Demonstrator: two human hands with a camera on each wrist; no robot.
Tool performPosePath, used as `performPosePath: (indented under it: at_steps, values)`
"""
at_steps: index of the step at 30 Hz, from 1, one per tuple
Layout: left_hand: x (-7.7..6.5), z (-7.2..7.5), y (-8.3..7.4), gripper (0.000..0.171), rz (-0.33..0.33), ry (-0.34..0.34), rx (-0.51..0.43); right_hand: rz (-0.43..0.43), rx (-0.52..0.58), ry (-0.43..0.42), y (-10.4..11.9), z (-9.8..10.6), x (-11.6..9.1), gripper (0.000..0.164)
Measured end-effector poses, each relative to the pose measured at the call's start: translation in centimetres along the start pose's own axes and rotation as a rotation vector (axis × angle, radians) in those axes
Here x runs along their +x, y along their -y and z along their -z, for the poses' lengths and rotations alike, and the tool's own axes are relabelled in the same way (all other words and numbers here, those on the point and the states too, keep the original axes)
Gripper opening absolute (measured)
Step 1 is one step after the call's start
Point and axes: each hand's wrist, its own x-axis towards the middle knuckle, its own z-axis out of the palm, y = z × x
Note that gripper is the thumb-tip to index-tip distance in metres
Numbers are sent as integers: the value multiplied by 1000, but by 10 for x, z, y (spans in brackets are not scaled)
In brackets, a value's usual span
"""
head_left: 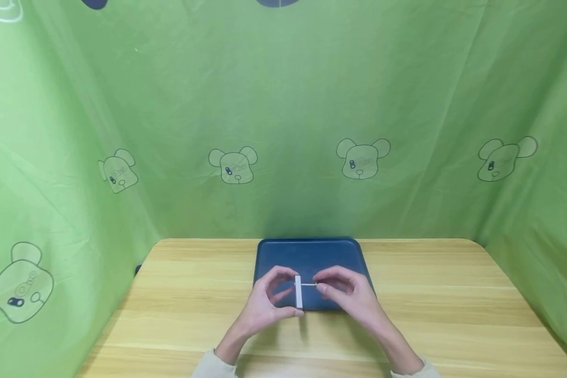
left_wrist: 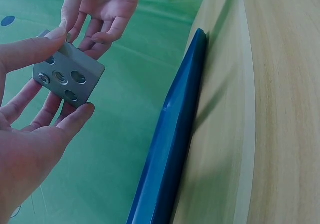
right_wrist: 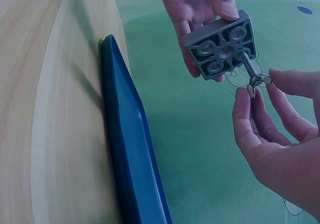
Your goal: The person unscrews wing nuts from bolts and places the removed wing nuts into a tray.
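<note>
My left hand [head_left: 263, 304] holds a grey square block [head_left: 298, 292] by its edges, standing upright above the blue tray. Several round holes go through the block, and its ribbed back faces the right wrist camera. A threaded bolt [right_wrist: 247, 61] sticks out of that back near one corner. On the front face, the bolt's head [left_wrist: 44, 78] sits in a corner hole. Thumb and fingers of my right hand [head_left: 354, 295] pinch a wing nut [right_wrist: 255, 80] on the bolt's far end, apart from the block.
Below the hands lies a blue tray [head_left: 307, 252] with a raised rim, toward the back of the wood-grain table [head_left: 193, 294]. Green cloth [head_left: 293, 105] printed with bear heads hangs behind the table and at both sides.
</note>
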Motion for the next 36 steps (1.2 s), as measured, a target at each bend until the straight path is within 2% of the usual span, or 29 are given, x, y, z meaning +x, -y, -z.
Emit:
performPosePath:
  at_steps: [10, 26, 36]
  values:
    - [1, 0, 1, 68, -9, 4, 2, 56, -29, 10, 0, 1, 0, 27]
    - [1, -1, 2, 67, -15, 5, -10, 24, -12, 11, -4, 0, 0, 35]
    - [0, -1, 3, 67, -12, 4, -11, 28, 0, 17, -5, 0, 0, 31]
